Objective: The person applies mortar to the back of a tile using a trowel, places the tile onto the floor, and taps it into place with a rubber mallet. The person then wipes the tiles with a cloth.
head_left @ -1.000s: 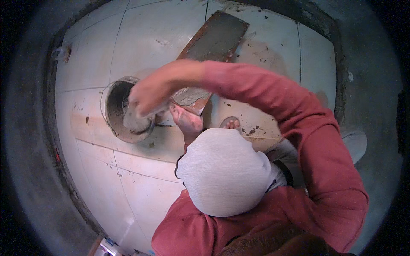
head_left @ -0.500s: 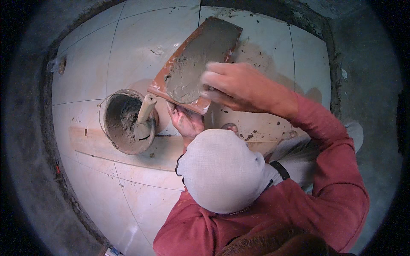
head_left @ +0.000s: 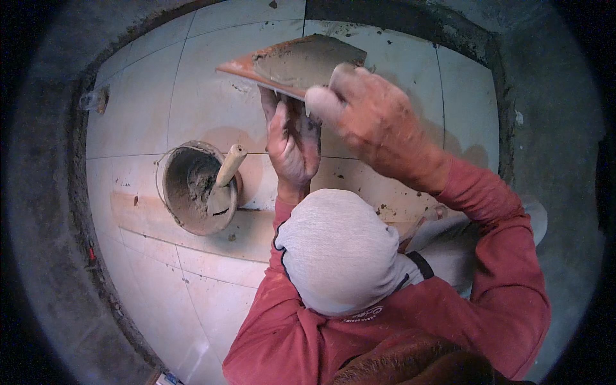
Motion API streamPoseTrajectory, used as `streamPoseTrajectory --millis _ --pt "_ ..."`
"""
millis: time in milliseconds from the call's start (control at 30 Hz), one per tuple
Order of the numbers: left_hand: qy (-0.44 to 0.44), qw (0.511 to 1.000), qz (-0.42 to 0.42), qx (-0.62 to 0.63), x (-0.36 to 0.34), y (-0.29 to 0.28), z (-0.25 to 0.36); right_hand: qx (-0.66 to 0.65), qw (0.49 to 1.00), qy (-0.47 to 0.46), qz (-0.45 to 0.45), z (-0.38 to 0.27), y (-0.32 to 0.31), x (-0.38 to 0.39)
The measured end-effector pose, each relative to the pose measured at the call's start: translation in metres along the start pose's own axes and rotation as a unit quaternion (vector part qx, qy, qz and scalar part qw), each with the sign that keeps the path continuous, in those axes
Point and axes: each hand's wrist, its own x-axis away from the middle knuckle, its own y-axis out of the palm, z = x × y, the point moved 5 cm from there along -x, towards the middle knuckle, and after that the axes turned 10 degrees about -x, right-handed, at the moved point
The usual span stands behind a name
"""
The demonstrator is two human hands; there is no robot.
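Observation:
A narrow orange-edged tile (head_left: 301, 61), coated with wet grey mortar, is raised and tilted above the floor. My left hand (head_left: 292, 138) is under its near edge, fingers curled up against it. My right hand (head_left: 369, 115) has its fingers bent at the tile's near right edge, gripping it. Left of my hands stands a metal bucket (head_left: 172, 186) holding grey mortar (head_left: 199, 176) and a trowel with a pale wooden handle (head_left: 231, 163).
Large pale floor tiles (head_left: 141, 109) carry scattered mortar crumbs. A pale board (head_left: 147, 221) lies beneath the bucket. A small transparent object (head_left: 94, 101) is by the left edge. Rough concrete border (head_left: 545, 115) surrounds the tiling. A grey-capped head (head_left: 337, 250) fills the lower middle.
My right hand left the bucket for the tile, the trowel now resting in the bucket. The tile has been lifted and turned, and my left hand has risen with it.

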Motion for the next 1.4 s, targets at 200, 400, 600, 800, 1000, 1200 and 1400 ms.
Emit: streamPoseTrajectory --millis 200,400,600,800,1000,1200,1400 --pt "0.048 0.989 -0.119 -0.071 -0.052 0.036 -0.001 0.071 0.991 0.109 -0.035 0.047 -0.022 -0.027" --pt "0.044 0.960 -0.126 -0.248 -0.102 -0.015 -0.037 0.002 0.989 0.056 0.139 0.114 -0.057 -0.057" --pt "-0.083 0.725 0.126 -0.672 -0.124 -0.169 -0.091 -0.231 0.925 0.248 0.173 0.219 -0.088 -0.073" --pt "-0.009 0.435 0.099 -0.895 -0.111 -0.206 -0.155 -0.318 0.895 0.262 0.169 0.294 -0.082 -0.092" --pt "-0.003 0.340 0.102 -0.935 -0.111 -0.194 -0.171 -0.282 0.897 0.306 0.151 0.403 -0.084 -0.074" --pt "-0.024 0.334 0.103 -0.937 -0.116 -0.193 -0.168 -0.272 0.754 0.502 0.325 0.487 -0.077 0.042" --pt "0.002 0.326 0.105 -0.939 -0.118 -0.193 -0.171 -0.447 0.633 0.494 0.395 0.477 -0.034 0.186"
